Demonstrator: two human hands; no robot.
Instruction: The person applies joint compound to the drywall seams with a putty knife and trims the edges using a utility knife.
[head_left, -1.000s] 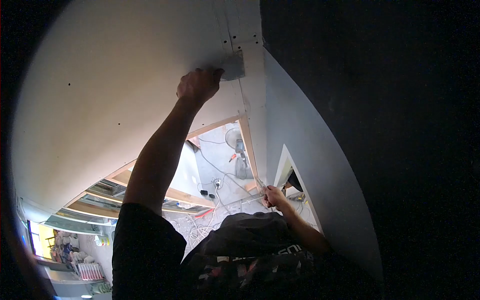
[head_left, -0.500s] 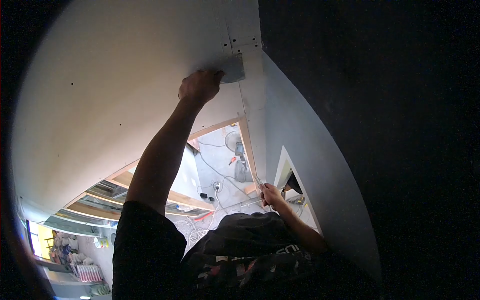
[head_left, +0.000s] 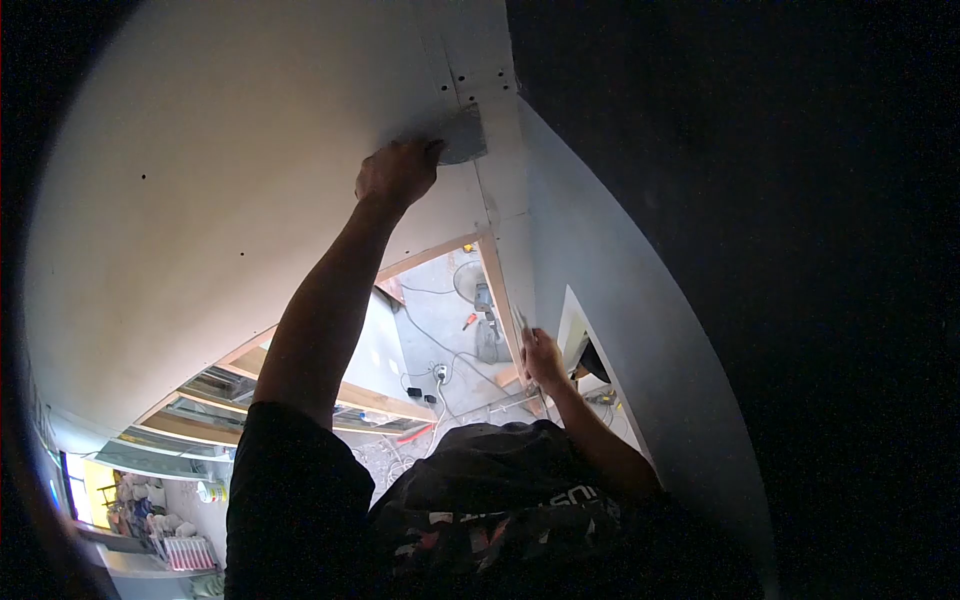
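Two hands at work on a wall, seen from above the person's dark shirt [head_left: 500, 500].

Left hand [head_left: 398, 170]: arm raised and stretched out. Grip closed in a fist round the handle of a knife [head_left: 462, 135]. The handle is hidden inside the fist. The broad grey blade lies flat against the pale board [head_left: 200, 200], on the seam [head_left: 487, 205] where two sheets meet. Just beyond the blade, a cluster of small screw holes [head_left: 475, 75] dots the board on both sides of the seam.

Right hand [head_left: 543, 357]: held lower and close to the body, elbow bent. Grip pressed together on a thin tool [head_left: 520, 322] that sticks up past the knuckles. What kind of tool, cannot tell: too small and dim. The hand sits against the wood frame [head_left: 497, 290] edging the board's lower end. A cut-out [head_left: 578, 335] in the grey wall is just beside it on the far side.

Below, through the framed gap:
- floor with a fan [head_left: 468, 282]
- loose cables [head_left: 440, 350] running across it
- a small red-handled item [head_left: 468, 321], not identifiable

Far lower left corner: a lit shelf of clutter [head_left: 150, 520], blurred. Right half of the view is dark.
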